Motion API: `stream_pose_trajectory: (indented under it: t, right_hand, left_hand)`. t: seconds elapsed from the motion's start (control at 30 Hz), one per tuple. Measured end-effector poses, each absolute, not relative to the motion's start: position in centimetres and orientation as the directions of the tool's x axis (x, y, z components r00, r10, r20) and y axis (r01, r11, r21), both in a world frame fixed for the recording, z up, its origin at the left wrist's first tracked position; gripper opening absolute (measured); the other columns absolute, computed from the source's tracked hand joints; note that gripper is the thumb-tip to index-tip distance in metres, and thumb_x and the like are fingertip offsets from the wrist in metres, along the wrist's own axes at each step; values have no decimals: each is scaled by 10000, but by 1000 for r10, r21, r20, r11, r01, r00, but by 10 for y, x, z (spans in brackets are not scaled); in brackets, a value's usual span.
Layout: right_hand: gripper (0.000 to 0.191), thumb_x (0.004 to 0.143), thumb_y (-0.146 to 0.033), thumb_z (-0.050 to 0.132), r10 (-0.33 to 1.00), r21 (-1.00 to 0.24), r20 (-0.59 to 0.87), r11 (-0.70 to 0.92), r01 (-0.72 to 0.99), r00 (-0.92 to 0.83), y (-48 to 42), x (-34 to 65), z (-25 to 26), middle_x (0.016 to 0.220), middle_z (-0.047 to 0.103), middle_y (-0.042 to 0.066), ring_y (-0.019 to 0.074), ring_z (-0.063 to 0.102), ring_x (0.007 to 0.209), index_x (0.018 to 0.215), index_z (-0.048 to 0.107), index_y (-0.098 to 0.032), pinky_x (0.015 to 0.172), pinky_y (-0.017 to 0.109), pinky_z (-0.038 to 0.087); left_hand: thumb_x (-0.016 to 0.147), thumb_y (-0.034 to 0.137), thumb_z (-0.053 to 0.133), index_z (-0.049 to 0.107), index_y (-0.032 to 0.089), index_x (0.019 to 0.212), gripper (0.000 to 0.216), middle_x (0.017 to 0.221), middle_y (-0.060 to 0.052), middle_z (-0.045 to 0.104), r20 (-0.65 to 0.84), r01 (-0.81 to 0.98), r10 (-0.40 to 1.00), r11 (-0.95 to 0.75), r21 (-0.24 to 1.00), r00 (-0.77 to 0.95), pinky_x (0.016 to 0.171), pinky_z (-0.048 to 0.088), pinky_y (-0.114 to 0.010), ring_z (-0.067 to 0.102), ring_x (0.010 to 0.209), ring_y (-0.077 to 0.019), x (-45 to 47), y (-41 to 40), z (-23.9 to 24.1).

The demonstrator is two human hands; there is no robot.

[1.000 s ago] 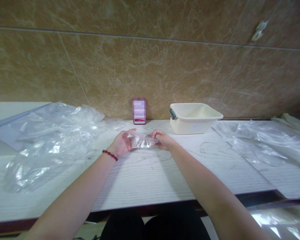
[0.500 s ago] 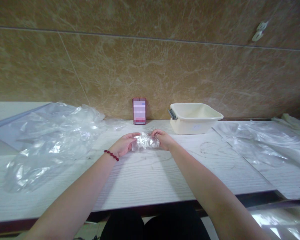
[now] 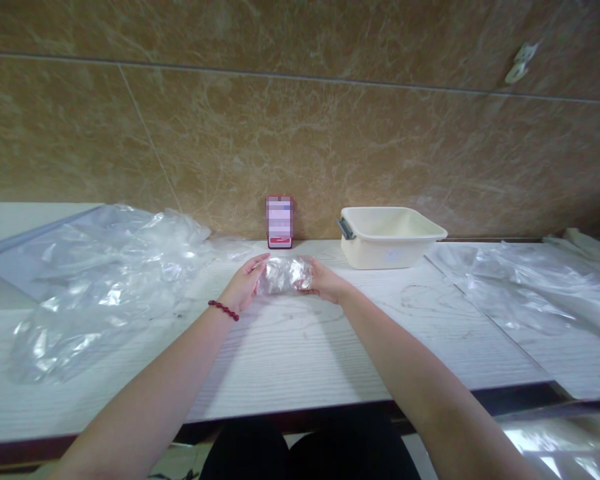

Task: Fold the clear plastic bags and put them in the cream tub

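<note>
The plastic wad [image 3: 286, 275] was gripped at both ends, clasped at nine o'clock by the left hand [image 3: 245, 283] and at three by the right hand [image 3: 327, 280], its middle left bare between them; the phone [image 3: 279, 225] was seen at twelve, the tub [image 3: 377, 252] at two.

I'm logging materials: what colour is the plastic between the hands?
The plastic is clear with whitish glints; head view shows best.

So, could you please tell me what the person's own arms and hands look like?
Both arms are bare as far as the picture shows them, with no sleeves in view. The left hand and right hand are ungloved. A dark red beaded bracelet circles the left wrist; none shows on the right.
</note>
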State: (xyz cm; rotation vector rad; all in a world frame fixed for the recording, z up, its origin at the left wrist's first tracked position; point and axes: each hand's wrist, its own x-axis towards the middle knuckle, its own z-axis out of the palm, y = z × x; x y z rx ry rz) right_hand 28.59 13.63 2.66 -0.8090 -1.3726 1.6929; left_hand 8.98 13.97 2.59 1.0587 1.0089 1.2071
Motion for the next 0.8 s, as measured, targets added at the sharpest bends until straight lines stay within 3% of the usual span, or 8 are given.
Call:
stream_pose_trajectory:
  t: [0.1,0.27,0.53,0.67,0.8]
  right_hand:
    - [684,517,-138,688,899,-989,10,-55,-137,-438,138,286,26,995,512,25,126,524,826,1110,381,-283,637,229,470]
    - [646,539,-159,674,917,-998,11,-16,-65,-399,144,288,22,941,525,17,107,528,766,1104,385,-279,601,207,459]
    - [618,526,-164,674,927,-999,-35,-46,-21,-372,143,288,26,890,538,3,93,532,712,1072,402,-264,571,203,452]
    - [562,529,-162,670,927,-998,-47,-58,-18,-373,142,289,28,859,544,2,98,540,706,1029,425,-240,569,207,453]
    - [554,528,-163,676,931,-998,-41,-57,-32,-361,142,290,27,881,547,8,98,541,715,1020,431,-235,574,206,457]
  left_hand:
    - [720,284,521,494,218,1068,356,707,9,569,-14,-145,998,22,989,58,497,388,-184,520,565,-93,90,140,25]
    - [710,276,521,572,179,923,239,652,8,558,120,-16,993,-120,993,10,503,367,-192,490,554,-103,89,142,21]
    - [731,307,489,600,196,891,224,644,11,548,284,297,956,-292,909,70,507,330,-197,459,555,-107,83,143,21]
    - [733,295,491,562,188,962,262,718,-6,563,265,243,959,-283,928,102,588,366,-202,498,650,-118,83,142,23]
    - [661,213,574,407,194,1143,511,801,-9,567,217,54,958,-231,972,184,644,395,-216,522,707,-117,85,139,25]
